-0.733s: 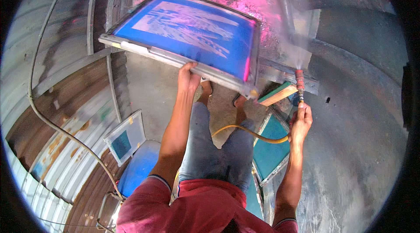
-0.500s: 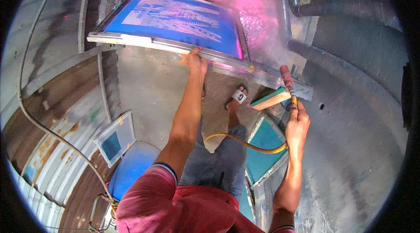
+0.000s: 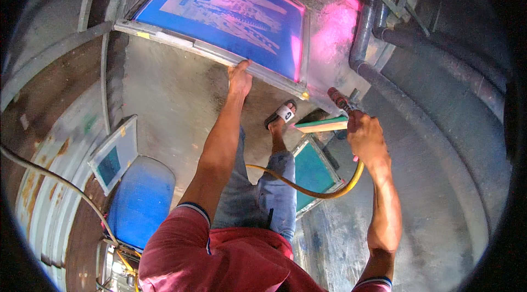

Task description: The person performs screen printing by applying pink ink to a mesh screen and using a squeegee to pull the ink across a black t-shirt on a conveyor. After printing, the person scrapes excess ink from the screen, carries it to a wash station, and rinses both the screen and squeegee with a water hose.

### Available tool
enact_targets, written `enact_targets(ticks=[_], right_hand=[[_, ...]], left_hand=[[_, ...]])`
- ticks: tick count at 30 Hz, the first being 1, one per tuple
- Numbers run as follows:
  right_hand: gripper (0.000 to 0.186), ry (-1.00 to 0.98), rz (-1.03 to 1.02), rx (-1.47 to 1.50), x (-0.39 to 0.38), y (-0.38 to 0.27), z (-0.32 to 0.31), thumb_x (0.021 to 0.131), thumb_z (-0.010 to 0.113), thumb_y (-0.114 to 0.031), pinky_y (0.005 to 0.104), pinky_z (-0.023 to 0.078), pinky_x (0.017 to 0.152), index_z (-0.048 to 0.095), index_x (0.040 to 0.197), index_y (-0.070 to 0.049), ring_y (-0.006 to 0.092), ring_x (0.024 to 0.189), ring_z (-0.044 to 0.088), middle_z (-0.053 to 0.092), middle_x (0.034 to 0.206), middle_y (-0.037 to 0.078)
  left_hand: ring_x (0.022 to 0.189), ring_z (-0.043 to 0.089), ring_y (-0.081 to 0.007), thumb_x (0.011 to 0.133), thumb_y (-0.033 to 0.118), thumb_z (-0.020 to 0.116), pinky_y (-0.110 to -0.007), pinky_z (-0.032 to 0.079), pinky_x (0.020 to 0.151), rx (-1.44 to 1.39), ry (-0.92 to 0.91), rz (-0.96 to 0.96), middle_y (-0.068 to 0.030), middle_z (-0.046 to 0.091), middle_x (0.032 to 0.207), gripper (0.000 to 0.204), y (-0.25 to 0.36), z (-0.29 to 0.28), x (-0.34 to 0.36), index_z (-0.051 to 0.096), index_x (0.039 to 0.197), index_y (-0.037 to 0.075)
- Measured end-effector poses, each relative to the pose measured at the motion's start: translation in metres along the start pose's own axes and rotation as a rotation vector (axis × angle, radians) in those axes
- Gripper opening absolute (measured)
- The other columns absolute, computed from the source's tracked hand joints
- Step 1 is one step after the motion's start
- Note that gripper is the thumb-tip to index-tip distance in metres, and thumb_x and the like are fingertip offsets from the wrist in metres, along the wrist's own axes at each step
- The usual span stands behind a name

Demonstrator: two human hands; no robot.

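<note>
My left hand point(image 3: 240, 79) grips the near edge of a large screen-printing frame point(image 3: 219, 17), its thumb on top of the metal bar. The frame's mesh is blue with a pale printed pattern, and it leans away from me. In my right hand point(image 3: 369, 137) is a hose spray nozzle point(image 3: 341, 99) with a red tip, pointing up and left toward the frame's right corner. A yellow hose point(image 3: 324, 193) hangs from the nozzle and loops across my legs. No spray shows from the tip.
A squeegee-like board with a green face point(image 3: 321, 125) and a green mesh frame point(image 3: 313, 171) lean below the nozzle. At left stand a blue drum point(image 3: 144, 193) and a small frame point(image 3: 116, 155). Pipes point(image 3: 373, 72) run along the right wall. My sandalled foot point(image 3: 282, 113) is beneath the frame.
The view has shifted, and the frame sits higher and tilts more. My right hand has turned the nozzle toward the left. My left hand keeps its grip.
</note>
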State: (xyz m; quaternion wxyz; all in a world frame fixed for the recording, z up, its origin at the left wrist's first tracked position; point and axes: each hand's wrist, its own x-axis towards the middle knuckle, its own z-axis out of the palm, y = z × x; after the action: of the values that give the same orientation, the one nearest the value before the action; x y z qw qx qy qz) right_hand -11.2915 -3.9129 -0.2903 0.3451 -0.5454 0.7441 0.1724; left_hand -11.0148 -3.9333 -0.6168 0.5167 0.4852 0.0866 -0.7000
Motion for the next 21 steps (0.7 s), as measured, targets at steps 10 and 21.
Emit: enact_targets(ticks=[10, 21], right_hand=[[0.008, -0.135, -0.659, -1.124, 0.060, -0.055, -0.007, 0.080, 0.063, -0.015, 0.0344, 0.048, 0.062, 0.065, 0.083, -0.008, 0.0203, 0.077, 0.061, 0.062, 0.079, 0.004], [0.008, -0.206, -0.578, -1.086, 0.090, -0.085, -0.021, 0.079, 0.064, -0.010, 0.0315, 0.056, 0.058, 0.070, 0.080, -0.004, 0.0216, 0.074, 0.070, 0.066, 0.077, 0.011]], left_hand=[[0.108, 0.056, -0.0245, 0.074, -0.008, 0.070, -0.045, 0.044, 0.097, -0.059, 0.102, -0.127, -0.0070, 0.058, 0.114, 0.053, -0.016, -0.037, 0.013, 0.055, 0.121, 0.009], [0.098, 0.060, -0.0213, 0.073, -0.010, 0.071, -0.040, 0.047, 0.094, -0.033, 0.223, -0.083, -0.0037, 0.061, 0.102, 0.045, -0.008, -0.012, 0.003, 0.057, 0.112, 0.009]])
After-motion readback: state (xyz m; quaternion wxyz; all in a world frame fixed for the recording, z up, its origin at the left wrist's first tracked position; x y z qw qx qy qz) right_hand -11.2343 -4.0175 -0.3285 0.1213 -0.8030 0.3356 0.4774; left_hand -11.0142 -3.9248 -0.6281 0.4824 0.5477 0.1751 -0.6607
